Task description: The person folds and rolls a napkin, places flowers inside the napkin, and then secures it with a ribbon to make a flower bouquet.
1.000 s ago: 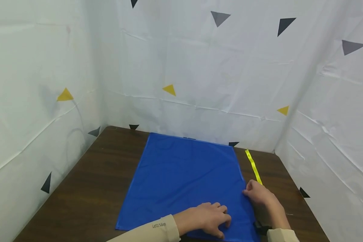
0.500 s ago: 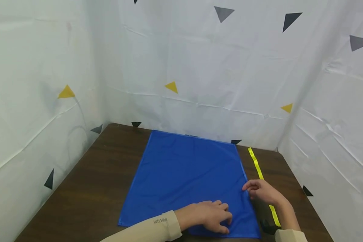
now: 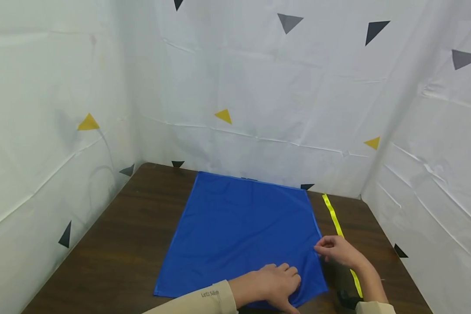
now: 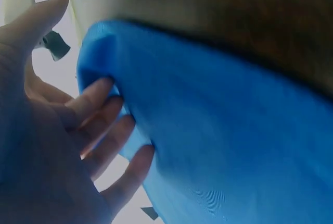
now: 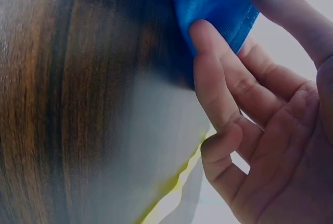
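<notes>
A blue cloth (image 3: 235, 218) lies spread on the dark wooden table (image 3: 114, 244), its near right corner pulled into soft folds. My left hand (image 3: 272, 283) rests over its near edge, thumb apart; in the left wrist view the fingers of this hand (image 4: 52, 135) reach nearly straight against the cloth (image 4: 218, 125). At the right edge my right hand (image 3: 339, 252) pinches the cloth. The right wrist view has the thumb of that hand (image 5: 270, 99) on the hemmed edge and fingertips under the lifted cloth (image 5: 216, 0).
A yellow strip (image 3: 332, 213) runs along the table right of the cloth, passing behind the right hand and wrist. White sheets with yellow, grey and black triangles hang as a back wall (image 3: 259, 87) and side walls around the table.
The cloth's near right corner has shifted inward and away, and folds have formed there. My left fingers have straightened, and the right fingers have closed on the edge. More of the yellow strip shows.
</notes>
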`<state>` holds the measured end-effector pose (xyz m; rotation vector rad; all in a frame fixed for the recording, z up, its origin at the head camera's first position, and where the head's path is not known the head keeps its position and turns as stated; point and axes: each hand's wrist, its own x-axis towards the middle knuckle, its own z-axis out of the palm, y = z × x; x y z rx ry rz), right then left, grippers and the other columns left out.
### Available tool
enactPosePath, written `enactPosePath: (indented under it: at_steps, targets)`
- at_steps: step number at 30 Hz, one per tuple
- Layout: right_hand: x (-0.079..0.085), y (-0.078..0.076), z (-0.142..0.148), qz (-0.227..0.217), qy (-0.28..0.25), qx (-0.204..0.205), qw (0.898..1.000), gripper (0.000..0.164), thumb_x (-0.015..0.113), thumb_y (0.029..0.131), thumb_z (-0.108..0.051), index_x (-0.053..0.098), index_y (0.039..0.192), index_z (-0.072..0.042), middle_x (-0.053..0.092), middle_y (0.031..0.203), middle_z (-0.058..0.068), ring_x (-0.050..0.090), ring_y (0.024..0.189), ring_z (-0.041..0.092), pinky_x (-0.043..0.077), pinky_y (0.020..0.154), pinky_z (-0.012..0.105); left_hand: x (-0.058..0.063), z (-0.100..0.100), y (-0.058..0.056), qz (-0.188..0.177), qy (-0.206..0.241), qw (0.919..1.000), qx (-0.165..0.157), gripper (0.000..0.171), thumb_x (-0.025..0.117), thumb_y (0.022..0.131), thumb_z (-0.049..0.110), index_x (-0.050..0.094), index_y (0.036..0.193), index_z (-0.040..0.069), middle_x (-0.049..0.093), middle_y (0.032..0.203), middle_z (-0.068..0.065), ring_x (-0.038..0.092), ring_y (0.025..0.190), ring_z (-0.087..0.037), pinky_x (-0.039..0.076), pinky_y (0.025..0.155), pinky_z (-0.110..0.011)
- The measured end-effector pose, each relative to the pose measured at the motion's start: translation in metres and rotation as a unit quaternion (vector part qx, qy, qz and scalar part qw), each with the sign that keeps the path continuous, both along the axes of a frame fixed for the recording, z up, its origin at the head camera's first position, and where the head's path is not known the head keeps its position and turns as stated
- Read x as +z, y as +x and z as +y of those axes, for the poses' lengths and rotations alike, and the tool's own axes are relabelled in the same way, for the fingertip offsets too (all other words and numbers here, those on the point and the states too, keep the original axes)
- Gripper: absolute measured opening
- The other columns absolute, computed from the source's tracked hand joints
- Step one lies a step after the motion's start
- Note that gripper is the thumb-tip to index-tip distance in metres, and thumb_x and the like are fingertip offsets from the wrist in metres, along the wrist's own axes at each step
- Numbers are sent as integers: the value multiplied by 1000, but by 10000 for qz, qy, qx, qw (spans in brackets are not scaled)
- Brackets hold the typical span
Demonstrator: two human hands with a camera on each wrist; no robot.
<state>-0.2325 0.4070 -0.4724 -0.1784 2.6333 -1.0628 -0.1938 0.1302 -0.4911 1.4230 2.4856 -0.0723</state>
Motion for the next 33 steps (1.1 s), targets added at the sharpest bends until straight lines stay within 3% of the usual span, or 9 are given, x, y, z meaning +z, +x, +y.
enactPosePath:
  at_steps: [4,10,16,20,25,28,33]
  targets:
    - [-2,-1,-3,-61,154,-195,9997,33,70,106,-31,73,105,2,75,92,8,67,82,22,58,75,34,1,2,9,369,-1,9992,159,68,56,97,80,57,145,33,53,144,18,52,128,-1,54,102,-30]
    - [-4,-1,-3,-157,302,-349,9988,35,69,106,-35,71,102,0,71,84,6,64,78,21,53,72,34,-2,5,13,579,183,9974,382,61,67,96,69,58,143,32,54,142,17,52,129,-2,54,102,-31]
    - [-10,-3,-4,-314,-236,373,9985,26,64,108,-18,67,116,6,63,76,3,61,68,16,48,65,28,-5,6,11,419,207,9977,493,51,67,101,58,58,143,31,54,143,16,52,129,-3,53,103,-31]
    - [-13,-6,-8,-399,-450,712,9956,28,63,107,-13,67,125,8,61,75,1,58,63,12,48,62,26,-6,7,8,235,264,9980,521,46,64,103,55,62,141,29,57,138,13,54,123,-4,55,97,-29]
    - [-13,-8,-13,-314,-590,838,9942,26,61,107,-9,67,127,8,59,73,0,56,60,11,48,61,26,-6,9,5,-177,438,9970,614,28,62,105,47,73,123,30,62,120,11,57,103,-5,56,84,-29]
    - [-12,-10,-16,-192,-546,888,9944,23,60,106,-8,67,122,7,58,71,-1,56,60,10,49,60,26,-5,8,4,-237,574,9956,706,18,63,104,43,75,106,30,64,111,12,58,96,-5,56,80,-30]
    - [-8,-10,-19,-48,-441,698,9966,15,61,106,-9,65,111,5,59,70,0,58,62,12,45,59,25,-2,4,6,-127,1020,9914,810,35,66,100,39,57,70,25,57,77,11,56,71,-6,49,63,-29]
